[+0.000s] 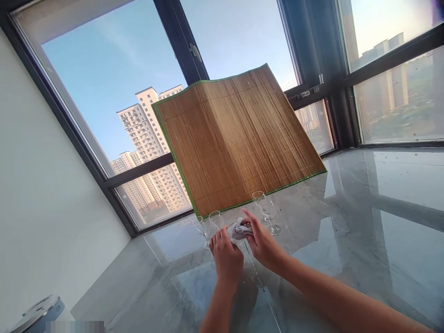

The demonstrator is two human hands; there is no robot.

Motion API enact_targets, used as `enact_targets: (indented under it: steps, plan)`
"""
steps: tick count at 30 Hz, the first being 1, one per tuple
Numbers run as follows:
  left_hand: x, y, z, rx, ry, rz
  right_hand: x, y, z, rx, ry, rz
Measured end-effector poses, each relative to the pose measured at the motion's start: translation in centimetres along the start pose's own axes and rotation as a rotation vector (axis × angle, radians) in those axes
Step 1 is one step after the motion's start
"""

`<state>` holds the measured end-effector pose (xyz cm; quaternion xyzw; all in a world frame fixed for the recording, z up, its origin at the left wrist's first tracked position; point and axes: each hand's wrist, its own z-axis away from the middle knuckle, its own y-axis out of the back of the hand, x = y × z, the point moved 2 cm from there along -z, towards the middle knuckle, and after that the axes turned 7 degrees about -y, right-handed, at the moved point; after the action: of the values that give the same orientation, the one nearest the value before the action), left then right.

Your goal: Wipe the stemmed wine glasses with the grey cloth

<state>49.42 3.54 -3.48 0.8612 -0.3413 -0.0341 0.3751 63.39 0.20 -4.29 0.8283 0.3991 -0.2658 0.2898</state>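
While tall windows (114, 78) fill the far side of the room, a glossy grey surface (145, 277) spreads out below them, catching their reflections. A bamboo mat (239, 138) with green edging leans upright against the panes, its lower edge near the work.

Just this side of it are the person's hands, close together. The left hand (226, 254) is curled round what looks like a clear glass (231, 231) — most of it hidden, so I can't make out its full shape. Two stemmed glasses (215, 219) stand just beyond that hand, and two more (268, 209) near the right.

Smallest of all is a crumpled pale cloth (239, 231), pinched in the right hand (263, 243) and pressed against the held glass. Wiping seems to be the step in hand; the next move, I'd judge, calls for a light, steady grip — and care around the neighbouring glasses.
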Motion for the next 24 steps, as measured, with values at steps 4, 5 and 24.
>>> enact_targets:
  steps: [4,5,24]
  plan:
    - [-0.29,-0.10,0.06,-0.023,0.017,-0.021,0.11,0.70,-0.62,-0.039,-0.018,0.058]
    - [-0.25,-0.08,0.06,-0.026,0.019,-0.026,0.21,0.78,-0.70,-0.076,-0.030,0.062]
    - [-0.24,0.44,0.14,-0.060,-0.036,-0.139,0.07,0.50,-0.03,-0.402,-0.184,-0.071]
